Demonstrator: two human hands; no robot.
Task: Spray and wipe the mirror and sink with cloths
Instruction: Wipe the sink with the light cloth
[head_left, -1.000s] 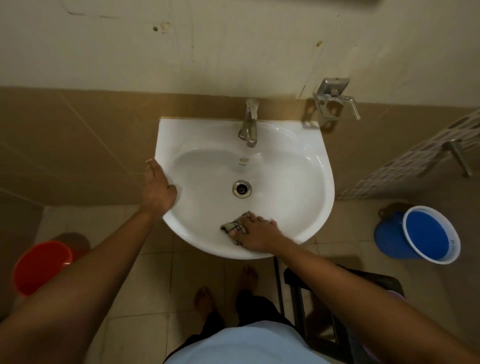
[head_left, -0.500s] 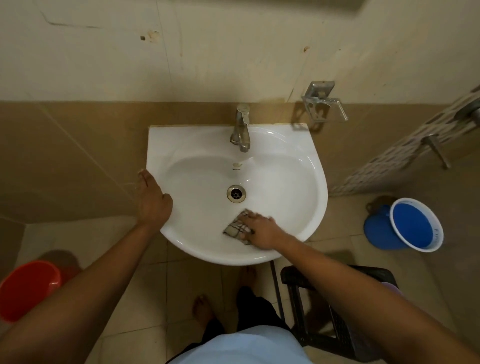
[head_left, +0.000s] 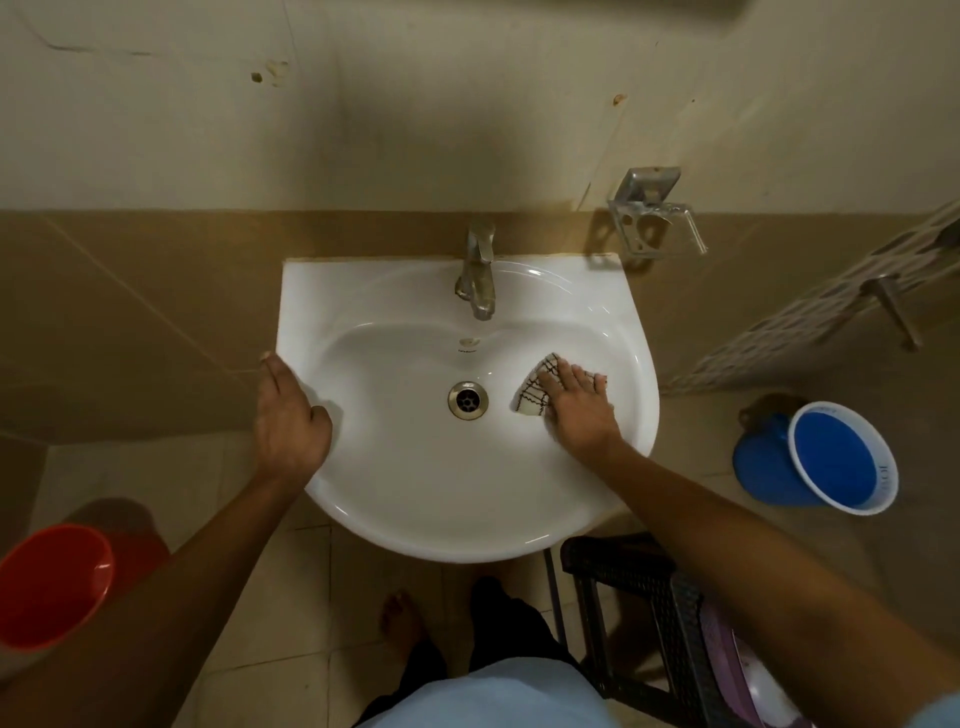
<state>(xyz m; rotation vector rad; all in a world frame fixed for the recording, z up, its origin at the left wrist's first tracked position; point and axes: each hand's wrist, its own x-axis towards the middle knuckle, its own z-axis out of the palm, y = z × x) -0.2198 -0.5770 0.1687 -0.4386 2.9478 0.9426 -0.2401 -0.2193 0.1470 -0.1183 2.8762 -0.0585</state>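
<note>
tiled floor carries red bucket, blue bucket, black stool.

Lighting: dim and warm, falling from above. The glossy white ceramic basin is catching small highlights along its rim. A broad soft shadow is darkening the beige wall, upper centre. Wide-angle distortion is bowing the frame edges; corners are softening and darkening.
</note>
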